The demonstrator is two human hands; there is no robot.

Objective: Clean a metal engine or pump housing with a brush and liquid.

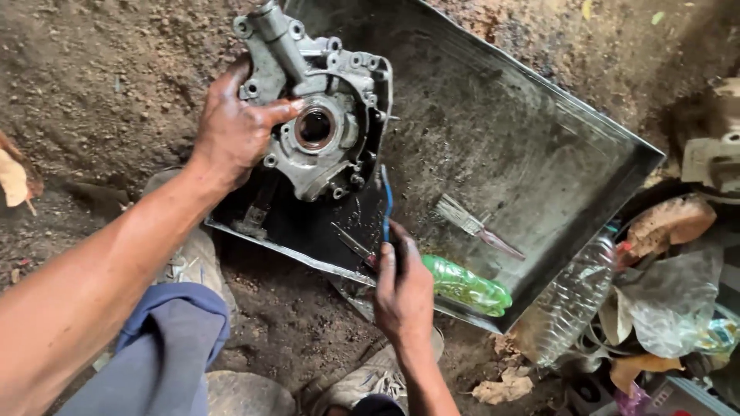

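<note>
A person squatting on dirt ground is steadying a grey cast-metal pump housing (320,115) upright at the near-left corner of a shallow metal tray (539,146); the left hand (235,127) is clamped on its edge, thumb beside the round bore. The right hand (401,285) is closed around a blue-handled toothbrush (386,202) just below the housing. A paintbrush (474,225) and green plastic bottle (466,286) are lying inside the tray. Keeping the housing braced should let the bristles work the recesses cleanly.

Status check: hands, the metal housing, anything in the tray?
Left hand grips grey metal housing, held upright over metal tray. Right hand holds thin blue tool. Brush and green bottle lie in tray nearby.
</note>
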